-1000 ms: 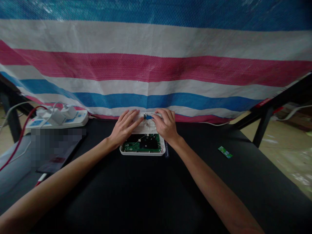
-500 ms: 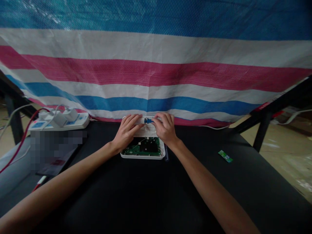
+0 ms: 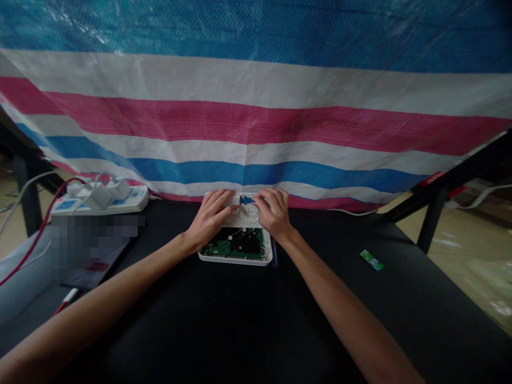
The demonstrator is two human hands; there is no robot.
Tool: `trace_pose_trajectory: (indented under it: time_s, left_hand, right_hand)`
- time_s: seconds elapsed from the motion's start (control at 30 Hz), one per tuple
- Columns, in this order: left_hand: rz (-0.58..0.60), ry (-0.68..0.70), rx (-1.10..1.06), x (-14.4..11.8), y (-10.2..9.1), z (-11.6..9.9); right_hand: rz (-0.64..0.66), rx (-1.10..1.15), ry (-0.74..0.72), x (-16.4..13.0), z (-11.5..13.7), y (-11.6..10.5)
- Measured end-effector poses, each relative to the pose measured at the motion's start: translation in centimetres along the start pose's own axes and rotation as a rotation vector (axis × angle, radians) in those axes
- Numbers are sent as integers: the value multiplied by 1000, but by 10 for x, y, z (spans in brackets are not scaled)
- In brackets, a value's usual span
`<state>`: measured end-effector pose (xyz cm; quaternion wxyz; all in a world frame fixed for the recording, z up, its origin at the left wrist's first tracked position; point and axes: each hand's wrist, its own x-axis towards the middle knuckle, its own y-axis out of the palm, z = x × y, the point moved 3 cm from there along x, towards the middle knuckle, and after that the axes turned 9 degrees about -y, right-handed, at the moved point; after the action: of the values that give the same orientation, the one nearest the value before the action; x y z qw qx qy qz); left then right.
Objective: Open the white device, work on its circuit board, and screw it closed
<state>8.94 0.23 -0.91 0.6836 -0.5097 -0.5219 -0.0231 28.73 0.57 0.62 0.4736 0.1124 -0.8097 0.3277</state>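
Note:
A shallow white plastic case (image 3: 236,261) lies on the table with a green circuit board (image 3: 220,247) showing in its near half. Over the far half is a white plastic panel (image 3: 244,217), partly covered by both hands. My left hand (image 3: 214,213) grips the panel's left side, fingers laid across it and thumb along its face. At the panel's far edge is a small blue part (image 3: 247,200). The fingertips of my right hand (image 3: 274,213) are pinched together at its right end. Fine detail between those fingertips is too small to tell.
A power strip (image 3: 138,199) with white plugs stands at the back left, near a dark tablet-like device (image 3: 94,266) and cables. A small green packet (image 3: 372,260) lies to the right. Beside the case is a dark, thin object (image 3: 275,253). A striped tarp (image 3: 248,125) hangs behind the table.
The view has shifted slightly, so everything sits a little lower and to the right. Both hands keep their places on the panel; the right fingertips have shifted slightly at the blue part.

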Motion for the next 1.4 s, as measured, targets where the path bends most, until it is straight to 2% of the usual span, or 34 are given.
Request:
trace_pose_trajectory:
  time_s: [0.3, 0.57, 0.77, 0.93, 1.1, 1.23, 1.4]
  left_hand:
    - [8, 27, 8, -1, -1, -1]
    - [30, -1, 15, -2, 2, 2]
    - [43, 11, 0, -2, 2, 2]
    - [49, -1, -1, -2, 1, 2]
    - [42, -7, 12, -2, 0, 1]
    - [24, 9, 10, -2, 0, 1]
    - [33, 11, -1, -2, 1, 2]
  right_hand:
    - [-41, 35, 1, 0, -1, -2]
    - [-52, 123, 52, -6, -3, 4]
    - [-44, 122, 27, -5, -5, 4]
    - [-93, 119, 33, -3, -4, 3]
    - [-39, 95, 67, -2, -3, 2]
    - [-38, 103, 19, -2, -5, 2]
    - [-52, 49, 26, -2, -4, 3]
